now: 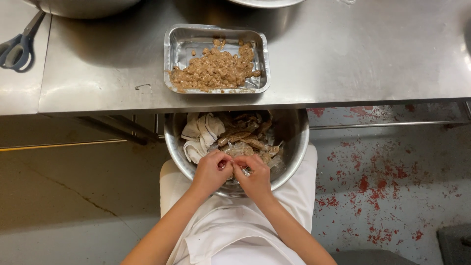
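Note:
A round steel bowl (297, 142) rests on my lap under the table edge, filled with raw grey-brown shrimp (243, 137) and pale shells. My left hand (211, 172) and my right hand (255, 179) meet over the bowl's near rim, fingertips pinched together on one small shrimp (231, 164) between them. On the steel table (343, 54) straight ahead sits a rectangular foil tray (184, 41) holding a heap of brownish peeled shrimp meat (216, 68).
Grey-handled scissors (18, 46) lie at the far left of the table. Two large steel vessels (83, 6) stand at the back edge. A small bent wire piece (143, 87) lies near the tray. A white apron (235, 230) covers my lap; a red-speckled floor (382, 181) lies to the right.

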